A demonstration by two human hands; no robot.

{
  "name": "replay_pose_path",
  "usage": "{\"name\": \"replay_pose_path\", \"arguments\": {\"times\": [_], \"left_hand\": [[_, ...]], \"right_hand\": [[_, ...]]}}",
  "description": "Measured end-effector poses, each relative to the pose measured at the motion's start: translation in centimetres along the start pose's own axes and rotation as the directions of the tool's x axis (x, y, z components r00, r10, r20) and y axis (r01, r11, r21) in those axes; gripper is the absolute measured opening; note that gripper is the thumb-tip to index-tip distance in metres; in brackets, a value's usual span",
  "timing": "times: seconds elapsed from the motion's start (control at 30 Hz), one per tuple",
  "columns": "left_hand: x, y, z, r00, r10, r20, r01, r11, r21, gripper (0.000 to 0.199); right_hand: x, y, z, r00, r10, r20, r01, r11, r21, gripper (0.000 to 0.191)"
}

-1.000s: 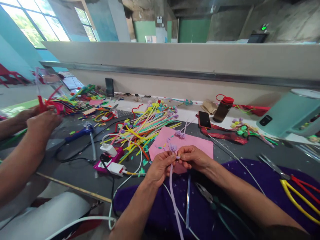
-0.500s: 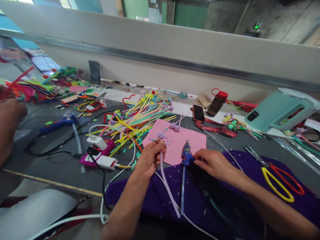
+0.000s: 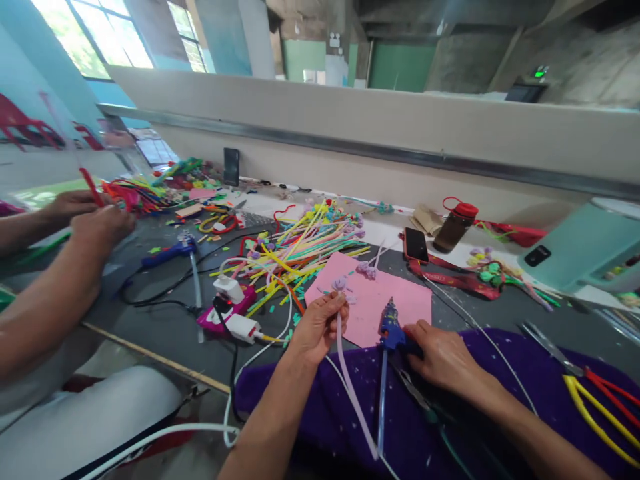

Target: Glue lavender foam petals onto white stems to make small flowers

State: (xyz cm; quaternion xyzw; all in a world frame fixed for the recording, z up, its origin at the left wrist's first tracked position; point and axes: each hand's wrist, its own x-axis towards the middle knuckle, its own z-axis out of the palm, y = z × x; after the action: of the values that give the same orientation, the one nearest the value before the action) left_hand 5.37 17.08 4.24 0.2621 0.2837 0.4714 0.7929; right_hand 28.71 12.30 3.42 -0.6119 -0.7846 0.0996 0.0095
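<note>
My left hand (image 3: 319,328) pinches a lilac pipe cleaner flower (image 3: 340,283) just below its curled head, and the long stem hangs down toward me. My right hand (image 3: 443,352) is closed around the handle of a blue glue gun (image 3: 391,328), whose nozzle points away from me. A clear glue stick (image 3: 383,400) sticks out of the gun's rear end. Beneath the flower and the nozzle lies a pink sheet (image 3: 417,300). On it, farther back, rests another small lilac piece (image 3: 367,269) with thin stems.
Behind the sheet is a heap of coloured pipe cleaners (image 3: 320,233). A magenta power strip (image 3: 210,320) with cables stands left. On the right are scissors (image 3: 575,370), a phone (image 3: 415,245) and a bottle (image 3: 454,228). A co-worker's hands (image 3: 100,217) work at far left, near another glue gun (image 3: 170,253).
The view has tilted up and turned left, bringing more of the co-worker into sight. My right hand has closed farther round the glue gun's handle. My left hand keeps its pinch on the flower.
</note>
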Motion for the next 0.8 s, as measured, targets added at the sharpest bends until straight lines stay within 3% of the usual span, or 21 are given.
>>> {"name": "replay_pose_path", "arguments": {"times": [0.13,0.2,0.27,0.37,0.43,0.6,0.67,0.8], "left_hand": [[-0.1,0.2,0.0,0.999,-0.015,0.036,0.019,0.995,-0.101,0.023],[-0.2,0.2,0.0,0.999,-0.016,0.043,0.021,0.992,-0.123,0.023],[-0.3,0.2,0.0,0.999,-0.012,0.046,0.018,0.991,-0.132,0.022],[-0.3,0.1,0.0,0.999,-0.010,0.038,0.015,0.992,-0.125,0.022],[-0.3,0.0,0.1,1.000,-0.006,0.019,0.008,0.993,-0.114,0.022],[-0.3,-0.1,0.3,0.996,-0.030,-0.090,0.031,0.999,0.008,0.026],[-0.4,-0.2,0.3,0.991,-0.018,-0.135,0.025,0.998,0.050,0.026],[-0.4,-0.4,0.5,0.983,0.061,-0.173,-0.040,0.991,0.124,0.028]], "right_hand": [[0.0,1.3,-1.4,1.000,0.020,-0.014,-0.013,0.927,0.374,0.027],[-0.4,2.3,-2.1,0.999,0.016,-0.028,0.005,0.779,0.627,0.028],[-1.0,3.0,-2.4,0.996,0.074,-0.046,-0.005,0.574,0.819,0.031],[-1.7,2.7,-1.9,0.984,0.171,-0.057,0.001,0.315,0.949,0.029],[-1.8,1.5,-1.6,0.985,0.154,-0.078,0.038,0.251,0.967,0.029],[-1.7,-2.5,-2.8,0.996,-0.076,-0.042,0.062,0.283,0.957,0.032],[-1.7,-3.6,-3.4,0.992,-0.109,-0.065,0.102,0.370,0.923,0.032],[-1.4,-4.9,-3.3,0.981,-0.058,-0.187,0.187,0.553,0.812,0.027]]}}
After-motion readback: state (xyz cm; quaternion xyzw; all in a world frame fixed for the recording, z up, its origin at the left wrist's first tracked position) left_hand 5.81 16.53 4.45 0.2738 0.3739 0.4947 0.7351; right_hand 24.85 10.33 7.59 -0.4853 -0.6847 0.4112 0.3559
